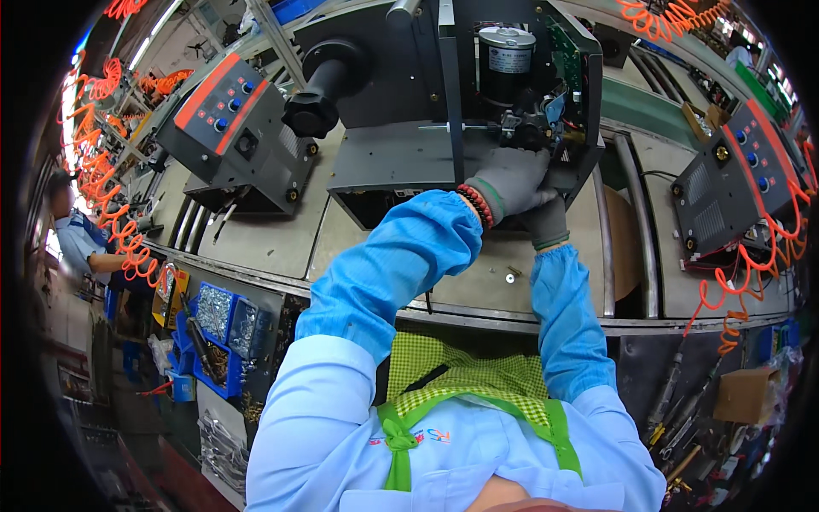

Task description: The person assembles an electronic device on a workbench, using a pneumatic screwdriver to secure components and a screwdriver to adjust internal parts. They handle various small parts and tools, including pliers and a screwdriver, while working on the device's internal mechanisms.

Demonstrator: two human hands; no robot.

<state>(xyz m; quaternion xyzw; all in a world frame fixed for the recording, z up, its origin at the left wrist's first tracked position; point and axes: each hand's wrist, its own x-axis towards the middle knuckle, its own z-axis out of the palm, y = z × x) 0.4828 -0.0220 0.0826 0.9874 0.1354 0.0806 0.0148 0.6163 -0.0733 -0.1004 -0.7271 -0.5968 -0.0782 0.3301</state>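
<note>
Reaching forward over the steel workbench [256, 243], both gloved hands work at the open black machine chassis [401, 162] standing at twelve o'clock from the person. The left hand [510, 181], in a grey glove, lies on the lower edge of the chassis's open side with its fingers curled and pressed together against the internal parts; whether it pinches anything small cannot be told. A red bead bracelet [476, 205] sits at its wrist, above the blue sleeve. The right hand [546, 218], also grey-gloved, lies just below and touching the left hand, at about five o'clock from it; its fingers are hidden under the left hand and the chassis edge, so its grip cannot be told.

Inside the chassis, a cylindrical motor [505, 53] with a silver cap stands upright at twelve o'clock from the hands, beside a green circuit board [565, 44] at one o'clock. A black spool holder [324, 85] projects from the chassis's left wall at ten o'clock.

A small washer [509, 279] and a screw [514, 270] lie on the bench at six o'clock from the hands. A finished unit with a red control panel [235, 128] stands at nine to ten o'clock; another similar unit [738, 183] stands at three o'clock, near orange coiled hoses [751, 264]. Blue parts bins [217, 328] hang at eight o'clock.
</note>
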